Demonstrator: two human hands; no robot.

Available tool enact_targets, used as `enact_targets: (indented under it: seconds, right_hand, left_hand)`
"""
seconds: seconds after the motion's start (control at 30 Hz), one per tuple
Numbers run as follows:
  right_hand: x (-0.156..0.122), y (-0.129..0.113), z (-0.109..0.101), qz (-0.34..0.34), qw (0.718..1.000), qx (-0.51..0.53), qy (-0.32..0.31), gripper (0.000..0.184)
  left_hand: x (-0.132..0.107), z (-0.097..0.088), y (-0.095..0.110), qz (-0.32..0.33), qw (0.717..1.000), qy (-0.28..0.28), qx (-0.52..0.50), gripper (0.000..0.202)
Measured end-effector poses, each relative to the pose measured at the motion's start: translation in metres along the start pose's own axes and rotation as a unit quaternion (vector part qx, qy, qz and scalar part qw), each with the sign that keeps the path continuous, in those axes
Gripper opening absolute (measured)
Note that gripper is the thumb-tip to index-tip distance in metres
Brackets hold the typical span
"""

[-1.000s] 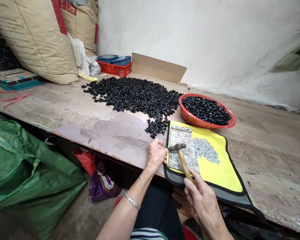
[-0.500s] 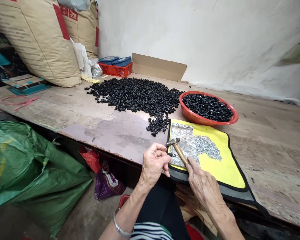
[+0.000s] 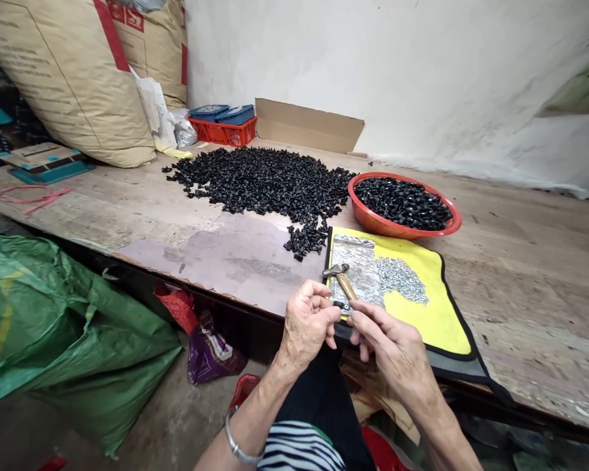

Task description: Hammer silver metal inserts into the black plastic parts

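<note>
- While the wooden bench point(image 3: 530, 261) is stretching ahead of the two hands, which are marking the centre of the clock, a big heap of black pieces point(image 3: 265, 180) is lying loose at eleven.
- A yellow mat point(image 3: 436, 330) is spreading from twelve round to three.
- A red bowl point(image 3: 375, 221), filled with similar pieces, is standing at one. Work seems to be running mid-batch: one piece is being handled while heap and bowl are both holding plenty. Which of them is storing finished pieces, I cannot tell.
- A metal plate point(image 3: 369, 268) is resting on the mat at twelve.
- A patch of silver bits point(image 3: 402, 281) is lying at two, so plenty seem to be remaining.
- A hammer point(image 3: 345, 283) is pointing its head toward twelve over the plate; whether it is being gripped, I cannot tell.
- The right hand point(image 3: 392, 337) is bringing thumb and fingertips close together; anything between them is too small to make out.
- The left hand point(image 3: 307, 324) is pinching a black piece point(image 3: 342, 305) between thumb and forefinger, its end pointing toward three.
</note>
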State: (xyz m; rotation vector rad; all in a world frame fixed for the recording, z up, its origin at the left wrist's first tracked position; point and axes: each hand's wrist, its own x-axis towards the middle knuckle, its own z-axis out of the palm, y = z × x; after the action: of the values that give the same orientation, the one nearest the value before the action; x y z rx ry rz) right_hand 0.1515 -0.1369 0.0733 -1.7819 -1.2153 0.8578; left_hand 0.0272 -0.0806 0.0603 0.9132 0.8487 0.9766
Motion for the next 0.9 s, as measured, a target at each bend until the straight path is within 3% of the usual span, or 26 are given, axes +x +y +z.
enact_targets:
  seconds: [0.1,0.3,0.47,0.6,0.73,0.9]
  right_hand:
    - [0.001,-0.002,0.008,0.052,0.989,0.132,-0.051,0.032]
    - [0.002,0.003,0.013,0.082,0.948,0.303,-0.045,0.027]
    - [-0.001,0.004,0.010,0.069,0.939,0.332,-0.063,0.029]
    - [0.001,0.006,0.008,0.037,0.955,0.285,-0.070,0.027]
    - [0.003,0.008,0.012,0.048,0.972,0.221,-0.056,0.029]
    - [0.015,0.011,0.012,0.126,0.962,0.223,-0.094,0.030]
  left_hand:
    - [-0.002,0.002,-0.001,-0.002,1.000,-0.004,0.010,0.025]
    - [-0.005,0.002,-0.005,0.011,1.000,-0.014,0.023,0.023]
    - [-0.009,0.001,-0.008,0.080,0.993,-0.004,0.091,0.018]
    - [-0.011,0.000,-0.009,0.148,0.978,0.007,0.149,0.013]
    - [-0.009,-0.001,-0.012,0.094,0.988,0.004,0.120,0.017]
    - [-0.003,-0.002,-0.019,-0.003,0.999,0.010,0.032,0.023]
